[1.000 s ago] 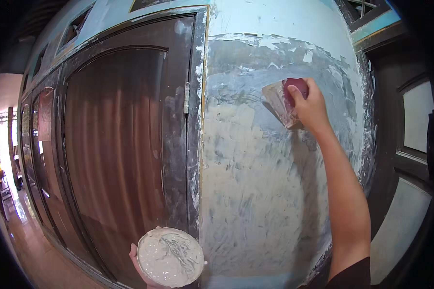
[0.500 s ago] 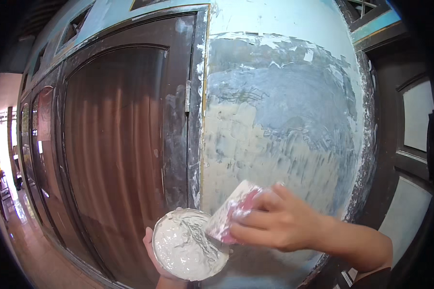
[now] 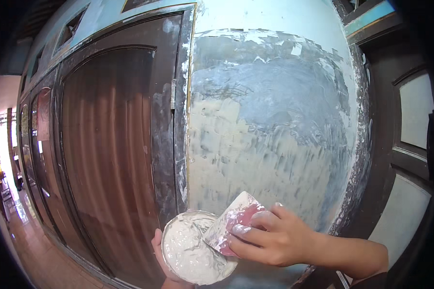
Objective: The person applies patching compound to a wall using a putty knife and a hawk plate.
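Note:
In my left hand point(image 3: 160, 253) I hold a round bowl of off-white putty point(image 3: 188, 246), its open top tilted toward me. The fingers wrap its left side, and the bowl hides the rest of that hand. My right hand point(image 3: 270, 236) is closed on a flat pinkish-red putty scraper point(image 3: 243, 222), smeared with white putty. The scraper's lower left edge dips into the putty at the bowl's right side. White putty coats some of the right fingertips. Behind both hands stands a wall point(image 3: 275, 101), its lower part covered in cream streaks and its middle bare grey.
A dark brown door point(image 3: 111, 120) with a large curtained pane stands left of the wall. Another dark frame with pale panels point(image 3: 414, 113) is at the right. Shiny floor tiles point(image 3: 38, 241) run along the far left toward a bright opening.
The view has shifted, so wall and door sit further left. The bowl and scraper appear slightly lower and to the right, and the scraper still touches the putty.

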`<state>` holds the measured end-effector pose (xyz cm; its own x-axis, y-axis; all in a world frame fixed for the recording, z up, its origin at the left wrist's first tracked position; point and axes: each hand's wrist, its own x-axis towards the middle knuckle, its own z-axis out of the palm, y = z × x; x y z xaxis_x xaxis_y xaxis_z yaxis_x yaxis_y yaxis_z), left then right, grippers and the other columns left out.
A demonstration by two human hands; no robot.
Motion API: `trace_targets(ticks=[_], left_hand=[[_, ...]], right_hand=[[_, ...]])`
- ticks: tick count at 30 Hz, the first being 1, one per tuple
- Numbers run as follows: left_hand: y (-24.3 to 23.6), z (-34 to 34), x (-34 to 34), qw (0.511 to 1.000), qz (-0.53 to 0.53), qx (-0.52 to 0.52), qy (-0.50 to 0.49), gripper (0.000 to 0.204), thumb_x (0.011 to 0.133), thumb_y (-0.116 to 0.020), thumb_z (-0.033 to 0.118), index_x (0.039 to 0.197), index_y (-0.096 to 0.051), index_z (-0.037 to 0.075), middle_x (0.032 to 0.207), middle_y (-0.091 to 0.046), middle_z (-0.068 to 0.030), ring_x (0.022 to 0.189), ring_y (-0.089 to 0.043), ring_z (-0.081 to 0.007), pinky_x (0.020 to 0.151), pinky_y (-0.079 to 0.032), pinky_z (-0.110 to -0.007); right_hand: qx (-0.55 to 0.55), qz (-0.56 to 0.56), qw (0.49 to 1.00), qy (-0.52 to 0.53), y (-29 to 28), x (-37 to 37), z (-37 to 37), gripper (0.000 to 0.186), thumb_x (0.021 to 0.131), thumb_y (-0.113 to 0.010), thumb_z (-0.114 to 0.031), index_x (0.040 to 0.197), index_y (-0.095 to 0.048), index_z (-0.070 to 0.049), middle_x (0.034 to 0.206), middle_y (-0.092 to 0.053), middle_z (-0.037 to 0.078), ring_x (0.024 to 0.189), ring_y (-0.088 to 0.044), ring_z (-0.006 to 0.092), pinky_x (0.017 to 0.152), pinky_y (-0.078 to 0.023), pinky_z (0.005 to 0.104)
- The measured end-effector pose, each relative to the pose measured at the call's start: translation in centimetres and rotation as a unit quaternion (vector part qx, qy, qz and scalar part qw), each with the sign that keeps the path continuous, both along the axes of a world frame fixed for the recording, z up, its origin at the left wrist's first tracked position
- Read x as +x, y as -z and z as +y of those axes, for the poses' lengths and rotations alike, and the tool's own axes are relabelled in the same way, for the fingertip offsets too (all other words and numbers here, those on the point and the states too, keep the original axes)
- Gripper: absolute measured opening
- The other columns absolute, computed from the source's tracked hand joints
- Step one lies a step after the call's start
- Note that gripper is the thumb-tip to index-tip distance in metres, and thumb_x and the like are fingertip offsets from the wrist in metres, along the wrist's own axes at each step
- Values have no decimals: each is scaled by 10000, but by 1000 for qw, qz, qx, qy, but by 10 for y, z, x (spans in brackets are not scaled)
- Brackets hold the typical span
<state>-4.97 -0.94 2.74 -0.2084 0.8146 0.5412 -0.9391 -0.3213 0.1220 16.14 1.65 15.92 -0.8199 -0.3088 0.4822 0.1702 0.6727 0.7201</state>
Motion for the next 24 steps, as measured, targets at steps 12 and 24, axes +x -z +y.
trace_targets(ticks=[12, 24], left_hand=[[0, -10, 63, 998, -25, -44, 28, 839, 960, -370, 637, 1397, -494, -68, 1370, -575, -247, 1232, -575, -395, 1091, -431, -520], [13, -20, 100, 999, 3, -49, -11, 866, 967, -379, 648, 1443, -435, -73, 1405, -544, -249, 1277, -546, -387, 1106, -417, -510]], right_hand=[[-46, 5, 999, 24, 6, 55, 2, 216, 857, -629, -242, 1046, -724, -198, 881, -641, -46, 904, -598, 166, 680, -426, 333], [-56, 43, 997, -13, 21, 78, 8, 180, 847, -650, -251, 1003, -715, -190, 845, -613, -61, 873, -584, 148, 639, -407, 326]])
